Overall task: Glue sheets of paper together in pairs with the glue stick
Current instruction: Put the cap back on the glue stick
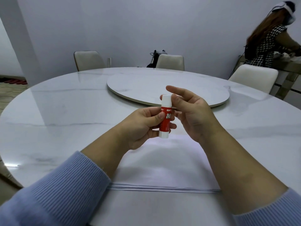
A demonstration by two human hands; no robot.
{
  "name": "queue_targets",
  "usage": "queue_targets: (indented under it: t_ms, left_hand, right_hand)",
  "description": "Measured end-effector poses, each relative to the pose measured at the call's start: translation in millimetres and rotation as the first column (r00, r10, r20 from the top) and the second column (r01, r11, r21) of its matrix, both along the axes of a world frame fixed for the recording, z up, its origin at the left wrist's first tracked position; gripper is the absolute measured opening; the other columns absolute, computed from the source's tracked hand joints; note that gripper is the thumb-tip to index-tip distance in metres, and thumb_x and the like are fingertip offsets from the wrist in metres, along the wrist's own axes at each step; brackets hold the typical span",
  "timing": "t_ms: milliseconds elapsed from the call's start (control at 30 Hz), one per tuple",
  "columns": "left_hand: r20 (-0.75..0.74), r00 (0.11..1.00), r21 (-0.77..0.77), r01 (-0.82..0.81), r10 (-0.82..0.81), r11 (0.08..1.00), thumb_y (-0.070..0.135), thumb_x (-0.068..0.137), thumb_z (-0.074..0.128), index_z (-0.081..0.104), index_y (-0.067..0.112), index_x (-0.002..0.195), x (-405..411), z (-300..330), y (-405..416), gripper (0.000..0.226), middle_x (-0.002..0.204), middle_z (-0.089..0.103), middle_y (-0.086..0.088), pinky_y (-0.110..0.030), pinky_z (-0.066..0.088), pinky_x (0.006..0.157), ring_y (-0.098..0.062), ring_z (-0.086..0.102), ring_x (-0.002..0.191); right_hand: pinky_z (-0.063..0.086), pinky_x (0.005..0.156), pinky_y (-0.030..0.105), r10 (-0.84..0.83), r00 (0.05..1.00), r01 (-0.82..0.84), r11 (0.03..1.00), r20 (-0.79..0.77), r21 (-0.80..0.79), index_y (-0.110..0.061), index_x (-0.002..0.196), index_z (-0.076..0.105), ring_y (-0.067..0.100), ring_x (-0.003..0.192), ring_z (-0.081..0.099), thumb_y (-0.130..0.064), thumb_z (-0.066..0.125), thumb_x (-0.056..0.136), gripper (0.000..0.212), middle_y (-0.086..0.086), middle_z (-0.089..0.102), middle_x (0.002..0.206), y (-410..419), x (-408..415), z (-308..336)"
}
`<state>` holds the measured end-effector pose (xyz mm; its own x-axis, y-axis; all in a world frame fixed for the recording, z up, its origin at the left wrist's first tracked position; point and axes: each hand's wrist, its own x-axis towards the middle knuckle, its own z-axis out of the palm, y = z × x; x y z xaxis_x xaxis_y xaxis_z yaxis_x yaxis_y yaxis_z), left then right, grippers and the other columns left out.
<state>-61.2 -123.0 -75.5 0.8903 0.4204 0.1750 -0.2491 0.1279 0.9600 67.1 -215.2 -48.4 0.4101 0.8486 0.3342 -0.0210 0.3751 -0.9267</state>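
A red glue stick (165, 123) with a white cap and a white base stands upright in the air above the table. My left hand (140, 128) grips its red body between thumb and fingers. My right hand (190, 115) is at the white cap, thumb against its side and index finger stretched over the top; whether it grips the cap I cannot tell. Below both hands a stack of white paper sheets (162, 168) lies flat near the table's front edge, partly hidden by my forearms.
The round white marble table (65, 115) carries a raised turntable (162, 85) in its middle. Several pale chairs (88, 60) stand at the far side. A person (267, 39) in a checked top stands at a counter at the far right.
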Motion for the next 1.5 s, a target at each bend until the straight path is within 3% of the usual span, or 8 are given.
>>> queue_targets:
  t_ms: [200,367,533,700,867,1033,1133,1500]
  left_hand:
    - [0.006,1.000,-0.036,-0.001,0.002,0.999,0.017,0.087,0.050,0.064,0.009,0.103,-1,2,0,0.023,0.084,0.073,-0.001,-0.032,0.059,0.073,-0.018,0.070,0.079]
    - [0.005,0.999,-0.024,0.038,-0.038,0.999,0.019,0.085,0.050,0.063,0.006,0.105,-2,3,-4,0.027,0.083,0.071,-0.001,-0.031,0.058,0.072,-0.018,0.069,0.078]
    - [0.050,0.999,-0.066,0.020,-0.017,0.998,0.022,0.083,0.049,0.063,0.008,0.099,-1,3,-6,0.026,0.078,0.068,-0.001,-0.029,0.054,0.070,-0.015,0.064,0.069]
    - [0.087,0.996,-0.117,0.008,0.002,0.993,0.020,0.091,0.043,0.065,0.007,0.097,2,2,-8,0.027,0.078,0.067,-0.003,-0.026,0.053,0.066,-0.014,0.061,0.065]
    - [0.064,0.998,-0.156,0.022,-0.012,0.987,0.017,0.097,0.037,0.061,0.002,0.102,1,3,-9,0.029,0.077,0.064,-0.006,-0.025,0.052,0.062,-0.015,0.059,0.063]
    - [0.080,0.996,-0.174,0.062,-0.049,0.983,0.017,0.096,0.037,0.061,0.001,0.104,2,4,-10,0.030,0.074,0.064,-0.004,-0.023,0.051,0.061,-0.014,0.058,0.061]
    - [0.052,0.998,-0.143,0.029,-0.021,0.989,0.018,0.097,0.037,0.062,0.003,0.098,2,3,-11,0.029,0.075,0.062,-0.005,-0.023,0.051,0.061,-0.014,0.057,0.061]
    - [0.070,0.995,-0.070,-0.066,0.071,0.995,0.013,0.097,0.036,0.062,0.003,0.100,-2,5,0,0.028,0.074,0.063,-0.005,-0.025,0.049,0.058,-0.016,0.058,0.059]
  right_hand:
    - [0.056,0.080,0.030,0.025,1.000,-0.025,1.000,0.008,-0.009,-0.014,0.097,0.071,0.022,0.094,0.070,-0.016,0.053,0.093,0.019,0.006,0.076,0.097,-2,1,1]
    - [0.052,0.079,0.031,-0.045,0.997,0.043,0.999,0.064,0.033,-0.019,0.096,0.070,0.015,0.076,0.062,-0.019,0.069,0.076,0.020,-0.007,0.067,0.072,1,-1,0]
    - [0.055,0.079,0.025,0.086,0.995,-0.087,0.996,0.047,0.026,-0.019,0.101,0.072,0.022,0.101,0.069,-0.009,0.049,0.094,0.025,0.005,0.076,0.099,-2,2,1]
    - [0.051,0.074,0.023,0.018,0.998,-0.019,1.000,0.068,0.016,-0.020,0.104,0.069,0.014,0.074,0.060,-0.018,0.066,0.078,0.026,-0.003,0.062,0.078,1,2,-1]
    - [0.054,0.077,0.025,0.055,0.997,-0.054,0.998,0.047,-0.021,-0.015,0.105,0.069,0.019,0.086,0.069,-0.013,0.058,0.087,0.021,0.006,0.075,0.096,-1,6,-1]
    - [0.046,0.077,0.031,0.025,0.999,-0.024,0.999,0.047,-0.039,-0.021,0.105,0.068,0.012,0.070,0.063,-0.023,0.069,0.072,0.033,-0.003,0.068,0.076,-1,6,-2]
    - [0.054,0.072,0.030,0.003,0.999,-0.001,0.999,0.037,-0.033,-0.015,0.092,0.064,0.022,0.079,0.067,-0.022,0.073,0.069,0.025,0.013,0.075,0.094,-1,1,-2]
    - [0.051,0.082,0.056,-0.232,0.883,0.239,0.970,0.408,0.035,-0.018,0.067,0.048,0.044,0.083,0.066,-0.023,0.061,0.091,0.027,0.031,0.068,0.085,12,-14,9]
